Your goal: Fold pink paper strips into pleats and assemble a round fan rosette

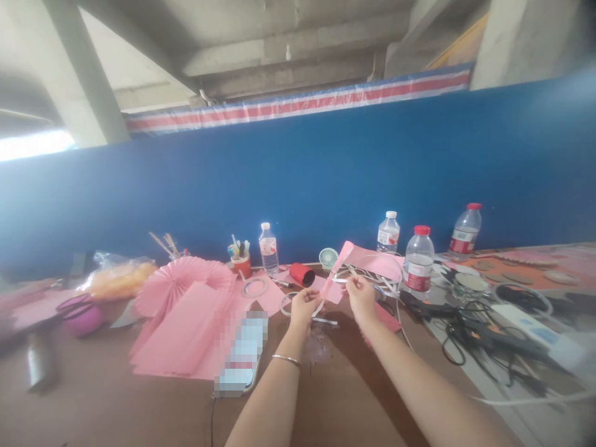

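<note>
Both my hands are raised over the brown table, pinching a folded strip of pink paper that slants up between them. My left hand grips its lower end, fingers closed. My right hand pinches it at the middle, with thin white strips hanging below. A bracelet sits on my left wrist.
Pink paper sheets and a pleated pink fan lie at the left, a phone beside them. A red cup, pen cup, small fan and water bottles line the blue wall. Black cables lie at the right.
</note>
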Demonstrator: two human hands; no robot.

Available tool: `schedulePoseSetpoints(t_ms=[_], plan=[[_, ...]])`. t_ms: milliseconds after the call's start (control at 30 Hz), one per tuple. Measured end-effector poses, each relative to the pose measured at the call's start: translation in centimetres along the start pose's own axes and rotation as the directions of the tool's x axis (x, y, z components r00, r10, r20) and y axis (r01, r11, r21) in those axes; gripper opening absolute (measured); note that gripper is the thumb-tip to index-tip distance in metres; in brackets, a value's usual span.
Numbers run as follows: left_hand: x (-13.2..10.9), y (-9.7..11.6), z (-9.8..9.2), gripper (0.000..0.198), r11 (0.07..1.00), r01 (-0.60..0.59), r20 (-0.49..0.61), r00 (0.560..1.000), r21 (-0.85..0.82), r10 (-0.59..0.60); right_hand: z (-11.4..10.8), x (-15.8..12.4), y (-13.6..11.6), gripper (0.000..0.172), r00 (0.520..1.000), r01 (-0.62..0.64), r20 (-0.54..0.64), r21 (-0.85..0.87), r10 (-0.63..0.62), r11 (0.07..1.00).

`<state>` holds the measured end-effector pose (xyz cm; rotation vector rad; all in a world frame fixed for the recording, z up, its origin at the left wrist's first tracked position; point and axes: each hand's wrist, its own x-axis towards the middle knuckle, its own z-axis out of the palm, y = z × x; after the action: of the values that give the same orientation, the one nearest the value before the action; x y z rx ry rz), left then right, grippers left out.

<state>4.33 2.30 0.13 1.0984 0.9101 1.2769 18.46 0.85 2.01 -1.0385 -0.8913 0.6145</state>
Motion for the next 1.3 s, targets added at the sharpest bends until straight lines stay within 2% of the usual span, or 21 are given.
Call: schedulePoseSetpoints(t_ms=[100, 200, 367, 500, 633, 700, 800, 900, 967, 1000, 1100, 1167, 1200, 1233, 1300], plan=[[-0.2, 0.0, 0.2, 0.028, 0.999, 0.042, 0.011, 0.999, -0.016, -0.042, -0.2, 1.0, -1.4, 0.008, 0.994, -0.082, -0.049, 0.295, 0.101, 0.952], [-0.4, 0.1, 0.4, 0.028, 0.999, 0.051, 0.029, 0.998, -0.006, -0.051, -0.5, 1.9, -3.3, 0.011, 0.992, -0.088, -0.036, 0.451, 0.117, 0.888], [-0.4, 0.1, 0.4, 0.029, 0.997, 0.072, 0.03, 0.997, -0.02, -0.071, -0.9, 3.5, -6.4, 0.009, 0.996, 0.063, -0.08, 0.496, -0.027, 0.866], [-0.2, -0.3, 0.2, 0.029, 0.997, 0.073, 0.026, 0.997, -0.036, -0.072, -1.4, 4.6, -9.2, 0.007, 0.973, 0.223, -0.162, 0.486, -0.164, 0.845], [0.1, -0.9, -0.2, 0.029, 0.997, 0.05, 0.051, 0.998, -0.05, -0.048, -2.6, 4.8, -12.3, 0.01, 0.899, 0.424, -0.311, 0.448, -0.307, 0.788], [0.1, -1.0, -0.4, 0.029, 0.998, 0.041, 0.057, 0.998, -0.056, -0.038, -3.5, 4.6, -13.9, 0.01, 0.845, 0.518, -0.376, 0.405, -0.38, 0.753], [0.0, -0.8, -0.3, 0.03, 0.995, 0.045, 0.057, 0.998, -0.091, -0.04, -4.9, 4.2, -15.9, 0.013, 0.738, 0.656, -0.474, 0.339, -0.48, 0.674], [-0.2, -0.2, -0.2, 0.032, 0.987, 0.079, 0.042, 0.996, -0.138, -0.073, -5.8, 4.0, -17.2, 0.015, 0.667, 0.723, -0.525, 0.286, -0.528, 0.629], [-0.2, 0.0, -0.2, 0.035, 0.98, 0.09, 0.03, 0.996, -0.18, -0.086, -5.7, 4.0, -17.0, 0.014, 0.65, 0.737, -0.507, 0.236, -0.566, 0.634], [-0.2, 0.1, -0.2, 0.036, 0.975, 0.088, 0.027, 0.996, -0.206, -0.084, -5.5, 4.0, -16.5, 0.012, 0.659, 0.729, -0.469, 0.205, -0.588, 0.653], [-0.1, 0.2, -0.3, 0.038, 0.965, 0.042, 0.012, 0.999, -0.26, -0.041, -4.3, 4.0, -13.1, 0.004, 0.758, 0.631, -0.261, 0.062, -0.598, 0.773], [-0.1, 0.3, -0.4, 0.038, 0.965, 0.0, -0.003, 1.0, -0.264, -0.001, -3.4, 3.9, -9.8, 0.005, 0.844, 0.505, -0.096, -0.193, -0.528, 0.841], [-0.1, 0.3, -0.3, 0.039, 0.966, -0.016, -0.013, 1.0, -0.26, 0.013, -3.0, 3.8, -8.0, 0.006, 0.887, 0.427, -0.021, -0.337, -0.46, 0.839], [-0.1, 0.4, -0.3, 0.039, 0.966, -0.025, -0.022, 1.0, -0.256, 0.02, -2.7, 3.8, -6.3, 0.01, 0.922, 0.338, -0.007, -0.474, -0.387, 0.813], [-0.2, 0.7, -0.2, 0.039, 0.966, -0.031, -0.033, 0.999, -0.258, 0.024, -2.1, 3.6, -3.2, 0.019, 0.966, 0.219, 0.039, -0.647, -0.255, 0.73]])
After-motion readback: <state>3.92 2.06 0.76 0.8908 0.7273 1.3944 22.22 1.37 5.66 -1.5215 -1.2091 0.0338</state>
